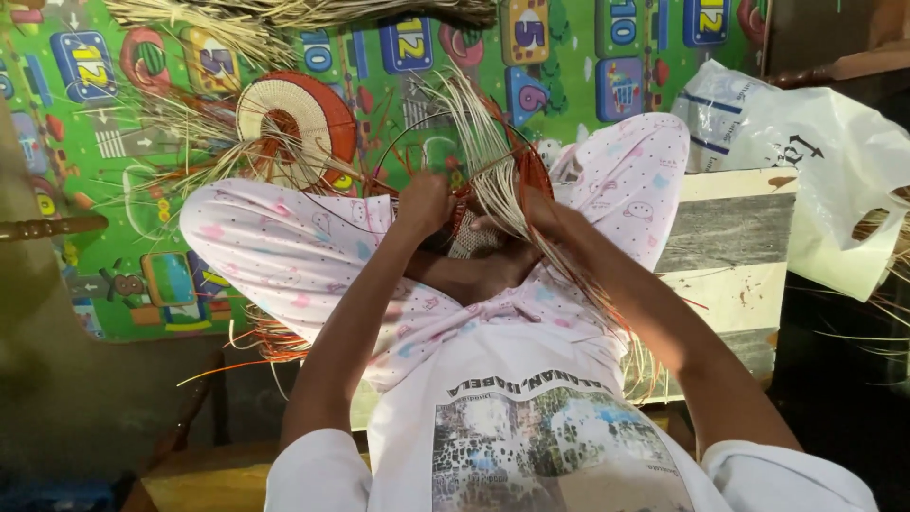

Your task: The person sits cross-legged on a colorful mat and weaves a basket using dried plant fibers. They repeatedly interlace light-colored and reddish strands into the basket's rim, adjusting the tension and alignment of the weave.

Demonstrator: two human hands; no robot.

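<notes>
Hands mid-frame on half-woven basket (474, 228). Left hand (424, 204) pinching rim, right hand (542, 213) gripping pale straw strands (483, 142). Woven disc (294, 118) upper left on mat (569, 57).

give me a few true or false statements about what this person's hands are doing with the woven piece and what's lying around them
1. Both hands grip a woven piece with loose straw strands. True: left hand, right hand.
2. A finished round woven fan lies on the play mat. True.
3. The plastic bag is black. False: it is white.
4. The person stands at a table. False: they sit cross-legged, knees spread.
</notes>
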